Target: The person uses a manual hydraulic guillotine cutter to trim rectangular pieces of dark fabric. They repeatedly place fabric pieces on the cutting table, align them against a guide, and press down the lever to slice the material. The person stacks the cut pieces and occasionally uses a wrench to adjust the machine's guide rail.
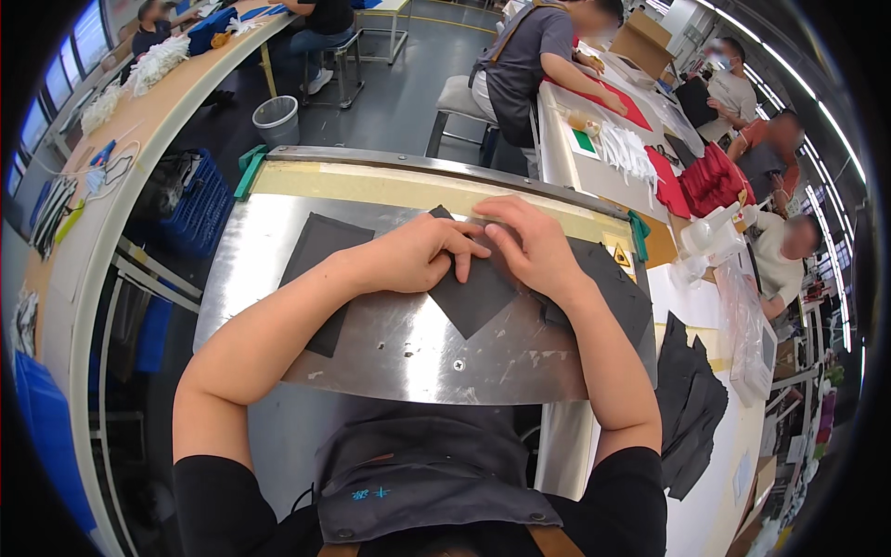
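A dark piece of fabric point(474, 304) lies turned cornerwise on the metal plate point(408, 362) in front of me. My left hand point(419, 252) is bent over its left part, fingers curled and pressed to the cloth. From the right, my right hand point(531, 245) grips at the far right edge, thumb and fingers curved towards each other; the exact contact under the fingertips is hidden. Another dark fabric piece point(320, 249) lies flat to the left, partly under my left forearm. Several overlapping dark pieces point(608, 290) lie on the right, partly behind my right forearm.
Green clamps point(249, 173) and a metal bar point(408, 163) border the plate's far side. More dark fabric point(689, 408) lies on the right-hand table. A blue crate point(200, 206) and a grey bin point(277, 121) stand left. Co-workers point(524, 70) sit at neighbouring tables.
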`<action>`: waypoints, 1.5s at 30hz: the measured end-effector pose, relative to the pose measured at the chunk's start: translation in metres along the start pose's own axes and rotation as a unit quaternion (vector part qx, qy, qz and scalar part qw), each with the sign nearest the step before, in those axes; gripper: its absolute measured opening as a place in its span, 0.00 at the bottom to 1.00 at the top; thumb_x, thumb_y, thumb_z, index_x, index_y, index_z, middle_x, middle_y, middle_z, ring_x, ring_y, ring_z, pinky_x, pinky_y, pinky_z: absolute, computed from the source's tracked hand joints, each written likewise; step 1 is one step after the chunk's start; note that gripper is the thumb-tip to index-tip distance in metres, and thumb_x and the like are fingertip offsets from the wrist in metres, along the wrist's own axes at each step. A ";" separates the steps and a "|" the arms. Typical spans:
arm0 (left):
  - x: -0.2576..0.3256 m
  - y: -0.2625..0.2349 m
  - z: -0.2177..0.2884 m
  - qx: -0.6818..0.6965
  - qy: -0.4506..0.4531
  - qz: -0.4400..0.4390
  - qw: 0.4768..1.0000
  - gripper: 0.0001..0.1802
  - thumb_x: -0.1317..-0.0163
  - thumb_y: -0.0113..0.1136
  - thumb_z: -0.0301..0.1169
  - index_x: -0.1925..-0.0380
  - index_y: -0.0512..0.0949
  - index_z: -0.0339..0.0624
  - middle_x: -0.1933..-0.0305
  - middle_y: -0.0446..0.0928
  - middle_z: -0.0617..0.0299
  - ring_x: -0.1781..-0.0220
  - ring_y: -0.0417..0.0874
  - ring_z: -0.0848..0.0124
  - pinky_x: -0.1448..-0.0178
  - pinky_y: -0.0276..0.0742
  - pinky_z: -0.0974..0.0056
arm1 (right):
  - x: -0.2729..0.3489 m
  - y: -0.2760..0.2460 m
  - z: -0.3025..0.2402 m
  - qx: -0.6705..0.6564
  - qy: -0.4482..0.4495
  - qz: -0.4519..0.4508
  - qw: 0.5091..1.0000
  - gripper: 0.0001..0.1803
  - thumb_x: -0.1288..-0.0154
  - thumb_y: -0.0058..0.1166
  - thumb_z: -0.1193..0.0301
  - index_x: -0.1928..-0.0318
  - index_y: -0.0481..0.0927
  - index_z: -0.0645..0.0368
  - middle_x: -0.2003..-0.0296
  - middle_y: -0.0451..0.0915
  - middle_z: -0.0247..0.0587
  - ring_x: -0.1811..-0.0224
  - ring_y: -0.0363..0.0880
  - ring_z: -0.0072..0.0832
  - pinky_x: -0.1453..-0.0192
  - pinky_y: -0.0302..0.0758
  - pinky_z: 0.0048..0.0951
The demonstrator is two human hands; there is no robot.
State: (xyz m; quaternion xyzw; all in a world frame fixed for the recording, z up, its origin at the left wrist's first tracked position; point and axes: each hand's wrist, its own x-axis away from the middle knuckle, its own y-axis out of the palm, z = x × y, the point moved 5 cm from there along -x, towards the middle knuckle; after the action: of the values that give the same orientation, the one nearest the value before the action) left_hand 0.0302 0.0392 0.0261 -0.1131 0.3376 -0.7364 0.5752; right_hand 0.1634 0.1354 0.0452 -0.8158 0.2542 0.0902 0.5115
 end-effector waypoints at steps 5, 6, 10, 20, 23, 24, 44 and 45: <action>0.002 -0.012 0.001 -0.097 0.008 0.067 0.993 0.14 0.49 0.53 0.16 0.64 0.82 0.39 0.48 0.81 0.56 0.40 0.76 0.56 0.36 0.73 0.56 | 0.002 0.015 -0.007 0.127 -0.068 -0.034 0.989 0.19 0.34 0.56 0.70 0.43 0.77 0.56 0.40 0.74 0.45 0.35 0.71 0.44 0.33 0.69 0.40; 0.004 -0.014 0.005 -0.135 0.039 0.085 0.986 0.13 0.48 0.55 0.17 0.64 0.82 0.39 0.49 0.81 0.55 0.41 0.76 0.56 0.36 0.73 0.57 | 0.003 0.015 -0.008 0.143 -0.061 -0.034 0.987 0.19 0.34 0.56 0.70 0.43 0.77 0.56 0.39 0.74 0.45 0.35 0.70 0.44 0.32 0.69 0.40; 0.004 -0.012 0.001 -0.157 0.061 0.093 0.981 0.13 0.46 0.61 0.22 0.58 0.81 0.40 0.47 0.78 0.55 0.40 0.74 0.56 0.35 0.70 0.56 | 0.002 0.006 -0.001 0.096 -0.016 -0.006 0.995 0.20 0.34 0.58 0.64 0.44 0.78 0.56 0.41 0.75 0.45 0.36 0.71 0.43 0.34 0.69 0.41; 0.005 -0.017 -0.002 -0.173 0.026 0.077 0.981 0.14 0.44 0.63 0.26 0.56 0.79 0.39 0.46 0.75 0.55 0.39 0.73 0.57 0.32 0.68 0.57 | 0.005 -0.004 0.030 0.035 0.064 -0.126 0.989 0.44 0.44 0.69 0.51 0.31 0.67 0.54 0.29 0.61 0.50 0.22 0.51 0.47 0.23 0.55 0.43; 0.005 -0.015 -0.003 -0.166 0.026 0.076 0.983 0.14 0.44 0.64 0.26 0.55 0.79 0.39 0.45 0.76 0.55 0.39 0.73 0.57 0.32 0.68 0.57 | 0.010 -0.008 0.033 0.049 0.096 -0.180 0.978 0.54 0.54 0.73 0.46 0.28 0.64 0.52 0.25 0.54 0.49 0.21 0.46 0.47 0.21 0.52 0.45; 0.004 -0.014 -0.004 -0.163 0.026 0.076 0.983 0.15 0.43 0.64 0.26 0.55 0.79 0.39 0.45 0.76 0.56 0.39 0.73 0.57 0.32 0.68 0.57 | 0.010 -0.008 0.033 0.056 0.095 -0.180 0.977 0.54 0.54 0.73 0.46 0.28 0.64 0.52 0.25 0.54 0.49 0.21 0.46 0.47 0.21 0.51 0.45; 0.003 -0.015 0.007 -0.140 0.001 0.103 0.985 0.11 0.42 0.67 0.31 0.60 0.84 0.38 0.54 0.82 0.54 0.49 0.81 0.56 0.42 0.75 0.56 | 0.000 0.015 0.010 0.060 -0.012 -0.077 0.995 0.22 0.29 0.53 0.62 0.38 0.75 0.57 0.36 0.73 0.44 0.31 0.67 0.42 0.27 0.61 0.40; 0.003 -0.019 0.004 -0.138 -0.049 0.105 0.984 0.12 0.41 0.67 0.31 0.59 0.83 0.37 0.52 0.82 0.53 0.47 0.80 0.56 0.41 0.75 0.57 | 0.000 0.014 0.012 0.077 -0.008 -0.074 0.994 0.23 0.29 0.53 0.61 0.38 0.75 0.58 0.36 0.73 0.44 0.30 0.66 0.41 0.27 0.60 0.40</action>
State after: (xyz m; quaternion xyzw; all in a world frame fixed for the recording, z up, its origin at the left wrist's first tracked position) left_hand 0.0171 0.0370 0.0403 -0.1919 0.4175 -0.6115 0.6442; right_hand 0.1578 0.1406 0.0285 -0.7898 0.1949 0.0388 0.5804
